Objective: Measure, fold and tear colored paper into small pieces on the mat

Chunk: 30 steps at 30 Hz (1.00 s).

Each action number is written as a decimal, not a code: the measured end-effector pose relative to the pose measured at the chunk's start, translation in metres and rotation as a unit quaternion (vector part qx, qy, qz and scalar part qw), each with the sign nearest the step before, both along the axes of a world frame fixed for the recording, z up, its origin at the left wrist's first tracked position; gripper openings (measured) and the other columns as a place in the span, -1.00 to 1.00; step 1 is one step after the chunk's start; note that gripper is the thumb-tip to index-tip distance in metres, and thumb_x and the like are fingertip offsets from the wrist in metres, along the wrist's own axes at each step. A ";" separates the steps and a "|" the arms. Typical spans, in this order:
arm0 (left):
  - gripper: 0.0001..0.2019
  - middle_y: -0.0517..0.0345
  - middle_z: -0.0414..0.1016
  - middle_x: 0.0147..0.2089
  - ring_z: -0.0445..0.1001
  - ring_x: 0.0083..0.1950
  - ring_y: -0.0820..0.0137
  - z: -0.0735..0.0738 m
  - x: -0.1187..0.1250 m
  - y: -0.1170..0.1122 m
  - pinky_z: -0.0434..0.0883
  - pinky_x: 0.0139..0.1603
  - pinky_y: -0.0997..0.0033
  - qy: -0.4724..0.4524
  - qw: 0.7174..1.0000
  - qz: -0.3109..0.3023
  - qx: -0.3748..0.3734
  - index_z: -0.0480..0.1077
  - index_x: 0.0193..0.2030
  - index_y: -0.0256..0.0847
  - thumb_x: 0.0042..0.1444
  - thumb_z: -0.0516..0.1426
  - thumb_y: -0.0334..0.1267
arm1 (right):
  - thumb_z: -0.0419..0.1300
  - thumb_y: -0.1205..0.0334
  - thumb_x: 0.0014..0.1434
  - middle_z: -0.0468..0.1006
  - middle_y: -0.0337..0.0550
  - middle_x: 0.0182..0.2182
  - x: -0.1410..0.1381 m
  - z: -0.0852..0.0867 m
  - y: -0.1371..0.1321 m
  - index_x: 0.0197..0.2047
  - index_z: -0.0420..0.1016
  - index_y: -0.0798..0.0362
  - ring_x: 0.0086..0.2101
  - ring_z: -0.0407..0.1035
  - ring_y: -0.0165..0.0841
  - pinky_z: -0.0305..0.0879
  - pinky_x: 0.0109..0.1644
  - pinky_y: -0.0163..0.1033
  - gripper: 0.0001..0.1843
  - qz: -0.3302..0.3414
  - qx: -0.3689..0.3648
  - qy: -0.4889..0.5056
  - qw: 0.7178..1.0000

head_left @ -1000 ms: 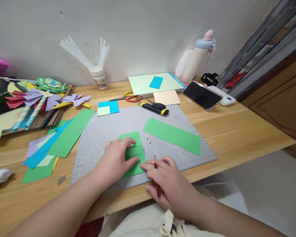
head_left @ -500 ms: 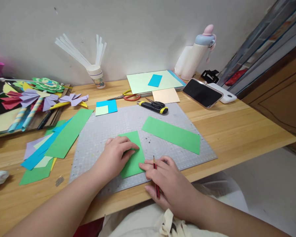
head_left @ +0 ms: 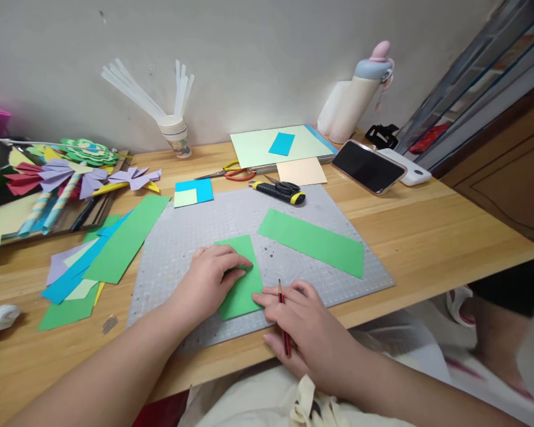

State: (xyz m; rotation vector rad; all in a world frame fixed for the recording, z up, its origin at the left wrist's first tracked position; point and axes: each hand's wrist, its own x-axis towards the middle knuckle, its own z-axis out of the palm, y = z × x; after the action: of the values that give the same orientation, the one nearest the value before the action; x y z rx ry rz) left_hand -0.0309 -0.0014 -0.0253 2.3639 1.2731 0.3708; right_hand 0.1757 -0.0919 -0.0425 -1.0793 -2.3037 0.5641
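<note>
Fingers of the left hand [head_left: 213,276] are bent low over the green sheet [head_left: 244,299], thumb and forefinger tips close together; I can't tell whether they pinch the paper or only press on it. The right hand [head_left: 309,332] grasps a slim red-and-black pencil [head_left: 286,344], its bare wood point directed away from the body, while the forefinger rests its tip at the sheet's right edge.

The sheet is a matte, straight-edged rectangle, lying on the near part of the mat [head_left: 196,228], which is grey, gridded and speckled with dark marks. A longer strip [head_left: 311,242] in the same green lies slantwise to the right, well apart from the sheet. Beyond it, a black-and-yellow cutter [head_left: 271,192] sits against small black scissors [head_left: 289,187]. To the left, overlapping scraps [head_left: 127,240] of green, blue and lilac paper spread over the wood-grained table [head_left: 449,231]. A patterned cup [head_left: 175,141] near the wall holds flat, translucent white strips [head_left: 131,92].

A second ago, the left thumb and forefinger stood wide apart, with the sheet shadowed between them; now they have drawn together, and that paper looks brighter. The right hand and pencil have hardly moved. Someone's leg [head_left: 501,338] and white shoe [head_left: 457,305] have come into view beyond the table's right side.
</note>
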 end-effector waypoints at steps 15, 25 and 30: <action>-0.76 0.13 0.46 -0.13 0.42 -0.07 0.31 -0.001 0.000 0.000 0.27 -0.06 0.23 -0.007 1.000 0.009 -0.003 0.42 0.00 -0.05 0.20 0.11 -0.31 | 0.05 0.30 0.25 0.45 -0.01 0.09 0.003 0.023 0.020 -0.10 0.27 0.03 -0.03 0.32 -0.20 0.02 0.09 0.04 -0.86 -0.047 -0.055 -0.013 0.997; -0.90 0.16 0.41 -0.17 0.37 -0.10 0.30 -0.001 -0.002 -0.006 0.22 -0.09 0.22 0.022 0.998 0.023 0.047 0.33 -0.16 -0.15 0.18 0.12 -0.30 | -0.08 0.46 0.24 0.47 -0.04 0.04 0.003 0.020 0.048 0.07 0.28 0.01 0.13 0.25 -0.23 -0.13 0.20 0.14 -0.63 -0.031 -0.079 -0.053 0.995; -0.70 0.17 0.46 -0.15 0.37 -0.12 0.37 0.012 -0.003 -0.019 0.20 -0.07 0.28 0.068 0.983 -0.164 0.045 0.42 -0.06 -0.05 0.30 -0.09 -0.41 | -0.09 0.52 0.17 0.51 -0.13 -0.03 0.008 0.015 0.048 0.10 0.27 -0.03 0.12 0.25 -0.26 -0.15 0.23 0.12 -0.53 -0.018 -0.089 -0.049 0.995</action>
State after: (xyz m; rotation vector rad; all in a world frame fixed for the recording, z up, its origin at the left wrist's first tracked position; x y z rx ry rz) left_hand -0.0339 -0.0199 -0.0138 2.6581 0.9119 0.1673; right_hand 0.1832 -0.0435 -0.0272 -1.2551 -2.3476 0.7277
